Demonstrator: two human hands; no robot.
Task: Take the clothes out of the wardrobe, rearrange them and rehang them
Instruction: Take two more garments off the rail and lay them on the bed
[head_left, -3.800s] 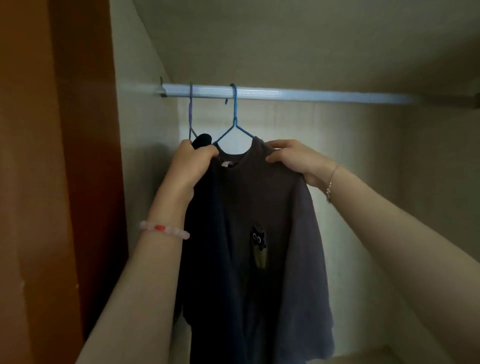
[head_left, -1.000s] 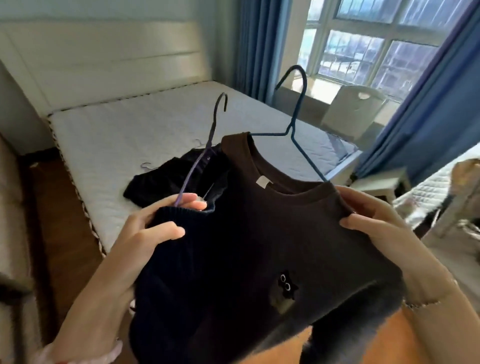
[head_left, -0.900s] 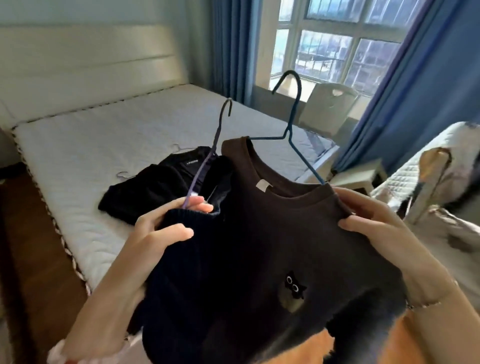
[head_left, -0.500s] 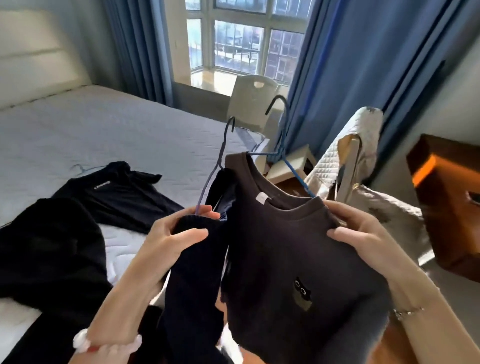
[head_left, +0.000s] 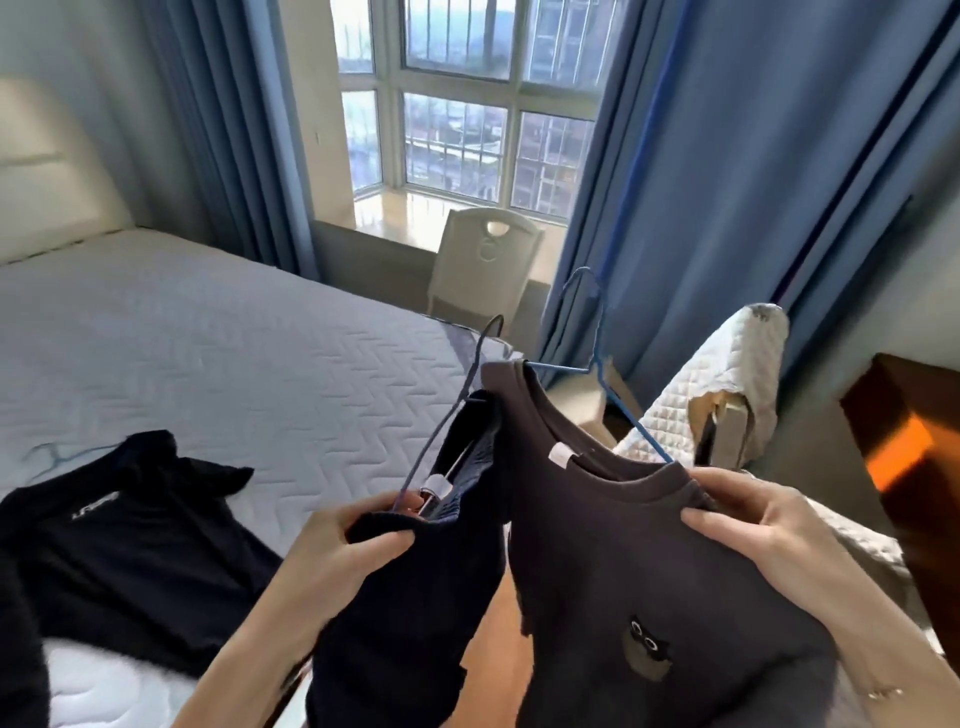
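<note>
The person stands at the foot-side corner of a bed (head_left: 234, 353), both hands raised at about 6 o'clock in the head view. The left hand (head_left: 353, 540) grips the shoulder of a navy knit garment (head_left: 415, 597), thumb on top and fingers curled beneath, together with the lower end of its purple wire hanger (head_left: 447, 421), whose hook leans up toward 12 o'clock. The right hand (head_left: 769, 525) pinches the other shoulder of a dark brown sweatshirt (head_left: 623, 545), which hangs on a blue wire hanger (head_left: 638, 430) and carries a small owl-eyed patch (head_left: 647, 647) on its chest. The two garments touch side by side, the navy one toward 7 o'clock and the sweatshirt toward 5 o'clock, both held in the air over a wooden floor (head_left: 493, 618).

The bed's white quilted mattress fills the 9 to 10 o'clock area. A black T-shirt (head_left: 130, 545) lies flat on it at 8 o'clock, with another dark garment (head_left: 21, 623) at the frame's edge beside it. A cream padded headboard (head_left: 52, 171) stands at 10 o'clock. At 12 o'clock a barred window (head_left: 467, 104) sits between blue curtains (head_left: 727, 182), with a white chair (head_left: 485, 265) below the sill. A white quilted cover (head_left: 727, 389) drapes over something at 3 o'clock, beside a reddish wooden cabinet (head_left: 909, 441).
</note>
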